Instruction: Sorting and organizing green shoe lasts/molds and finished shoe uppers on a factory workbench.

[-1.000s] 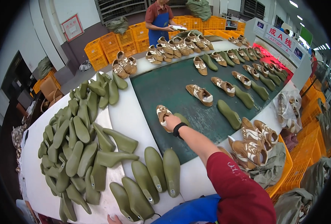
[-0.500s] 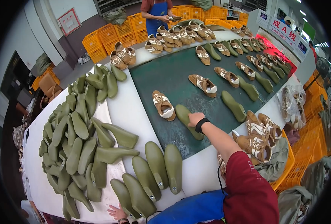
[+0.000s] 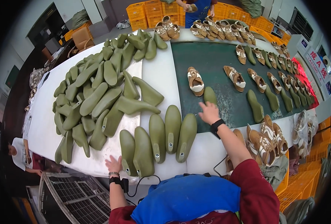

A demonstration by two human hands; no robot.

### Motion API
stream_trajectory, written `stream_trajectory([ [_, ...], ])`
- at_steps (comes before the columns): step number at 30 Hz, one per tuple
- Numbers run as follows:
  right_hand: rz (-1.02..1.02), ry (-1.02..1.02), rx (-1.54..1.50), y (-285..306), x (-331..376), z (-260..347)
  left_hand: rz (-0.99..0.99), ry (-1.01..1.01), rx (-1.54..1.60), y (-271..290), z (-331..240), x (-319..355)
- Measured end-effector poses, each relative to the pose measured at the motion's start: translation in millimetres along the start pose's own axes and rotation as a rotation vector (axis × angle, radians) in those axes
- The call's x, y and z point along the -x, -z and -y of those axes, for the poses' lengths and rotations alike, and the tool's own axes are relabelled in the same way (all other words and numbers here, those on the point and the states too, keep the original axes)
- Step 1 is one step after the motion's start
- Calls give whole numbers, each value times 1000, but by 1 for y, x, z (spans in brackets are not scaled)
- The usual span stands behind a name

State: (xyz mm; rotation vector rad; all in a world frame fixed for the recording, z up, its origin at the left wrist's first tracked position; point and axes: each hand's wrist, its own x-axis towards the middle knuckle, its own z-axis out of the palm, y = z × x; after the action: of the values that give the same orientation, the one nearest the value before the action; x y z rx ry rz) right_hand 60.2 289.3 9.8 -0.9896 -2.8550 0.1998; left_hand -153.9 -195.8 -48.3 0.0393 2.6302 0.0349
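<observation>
My right hand (image 3: pixel 209 112), a black band on its wrist, lies over the near edge of the dark green belt (image 3: pixel 214 63). Its spread fingertips touch the near end of an olive-green shoe last (image 3: pixel 210 94) lying on the belt. A tan and white shoe (image 3: pixel 195 80) lies just left of that last. My left hand (image 3: pixel 114 164) rests flat on the front edge of the white table (image 3: pixel 160 76), fingers apart, beside a row of green lasts (image 3: pixel 158 138) standing side by side.
A big pile of green lasts (image 3: pixel 94 86) covers the left of the table. Rows of tan shoes (image 3: pixel 262 78) and single lasts lie on the belt. A heap of shoes (image 3: pixel 266 140) sits at the right. Orange crates (image 3: pixel 154 11) and a person in a blue apron (image 3: pixel 195 7) are at the far end.
My right hand went from the tan shoe to the green last beside it, then drew back to the last's near end. My left hand has come into view on the table edge.
</observation>
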Motion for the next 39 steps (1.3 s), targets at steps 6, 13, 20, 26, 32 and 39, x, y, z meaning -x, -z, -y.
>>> stream_trajectory([
  [6,389,319,-645,-22,54,82,224,-404,906,20,-48,70],
  [13,278,278,-444,-18,75,104,-116,-858,520,19,-43,96],
  [20,248,251,-506,-11,87,112,-138,-972,564,7,-58,76],
  [26,244,190,-531,-9,122,110,-98,-1073,598,3,-71,60],
  [32,215,113,-500,-3,137,115,-107,-1159,497,9,-81,46],
  [39,179,66,-503,-3,139,110,-8,-1216,423,61,-103,-5],
])
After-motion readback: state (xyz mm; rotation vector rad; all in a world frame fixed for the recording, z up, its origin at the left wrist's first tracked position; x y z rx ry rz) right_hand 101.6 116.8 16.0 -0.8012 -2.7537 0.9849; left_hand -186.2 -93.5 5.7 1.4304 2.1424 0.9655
